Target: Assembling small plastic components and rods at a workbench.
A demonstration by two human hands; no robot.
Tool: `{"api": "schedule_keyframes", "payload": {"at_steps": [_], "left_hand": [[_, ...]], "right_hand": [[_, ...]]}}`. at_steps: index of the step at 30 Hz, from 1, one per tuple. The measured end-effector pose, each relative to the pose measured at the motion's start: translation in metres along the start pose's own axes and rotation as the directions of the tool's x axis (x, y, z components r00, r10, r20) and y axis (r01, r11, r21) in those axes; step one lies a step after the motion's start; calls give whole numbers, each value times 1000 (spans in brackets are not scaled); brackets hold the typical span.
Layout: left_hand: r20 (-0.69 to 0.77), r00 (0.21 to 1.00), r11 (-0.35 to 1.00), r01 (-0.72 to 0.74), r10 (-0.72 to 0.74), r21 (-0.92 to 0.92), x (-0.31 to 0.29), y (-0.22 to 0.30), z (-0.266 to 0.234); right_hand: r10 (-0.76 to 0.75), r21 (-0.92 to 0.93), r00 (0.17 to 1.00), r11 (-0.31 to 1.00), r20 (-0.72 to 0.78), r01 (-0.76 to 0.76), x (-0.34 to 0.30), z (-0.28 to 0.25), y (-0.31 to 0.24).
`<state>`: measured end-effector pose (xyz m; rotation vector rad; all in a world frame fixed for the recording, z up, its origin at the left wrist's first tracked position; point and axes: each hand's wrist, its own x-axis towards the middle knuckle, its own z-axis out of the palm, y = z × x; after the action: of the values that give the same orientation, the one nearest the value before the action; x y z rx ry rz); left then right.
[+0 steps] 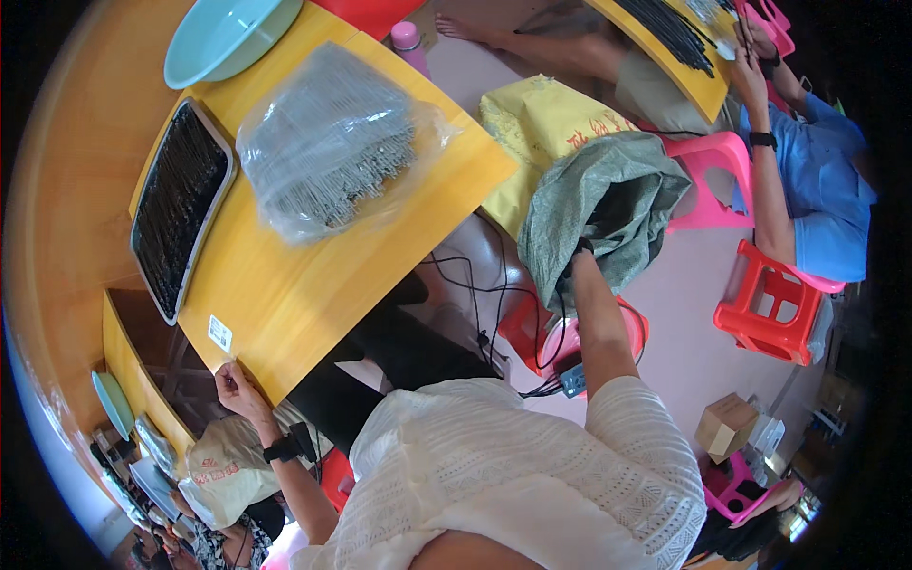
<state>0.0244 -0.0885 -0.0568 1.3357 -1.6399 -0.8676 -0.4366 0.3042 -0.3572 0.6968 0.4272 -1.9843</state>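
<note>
My right hand [582, 255] reaches down into the mouth of a green woven sack [616, 195]; its fingers are hidden inside, among dark folds. At the near left corner of the yellow table [285, 328], my left hand [237, 388] is closed on the edge, its fingers curled, just below a small white label [219, 332]. On the table lies a clear plastic bag [313, 123] full of thin grey rods or tubes, their ends showing toward me. Beside it sits a light-rimmed tray [231, 157] filled with thin black strands.
A pale green basin [228, 43] stands at the table's far left. Behind the green sack is a yellow sack [546, 109]. Black cables [475, 285] hang below the table. Red stool [769, 304] and pink chair [727, 161] are at right, near a person in blue [826, 190] working.
</note>
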Motion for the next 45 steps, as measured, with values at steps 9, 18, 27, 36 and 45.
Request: {"api": "schedule_keyframes", "payload": {"at_steps": [9, 18, 27, 36, 45], "left_hand": [[-42, 997, 998, -60, 60, 17, 4, -22, -10], [-27, 998, 993, 53, -51, 108, -3, -6, -10], [-13, 995, 995, 99, -99, -1, -4, -13, -11], [-47, 999, 995, 10, -5, 104, -5, 2, -2], [-31, 990, 989, 140, -138, 51, -6, 5, -5]], "right_hand": [[71, -95, 996, 993, -60, -77, 40, 12, -9], [114, -219, 987, 966, -116, -137, 71, 24, -24], [33, -301, 982, 950, -186, -88, 79, 38, -33], [-102, -345, 964, 939, -246, 11, 76, 44, -33], [-213, -413, 936, 907, -280, 83, 71, 55, 7]]}}
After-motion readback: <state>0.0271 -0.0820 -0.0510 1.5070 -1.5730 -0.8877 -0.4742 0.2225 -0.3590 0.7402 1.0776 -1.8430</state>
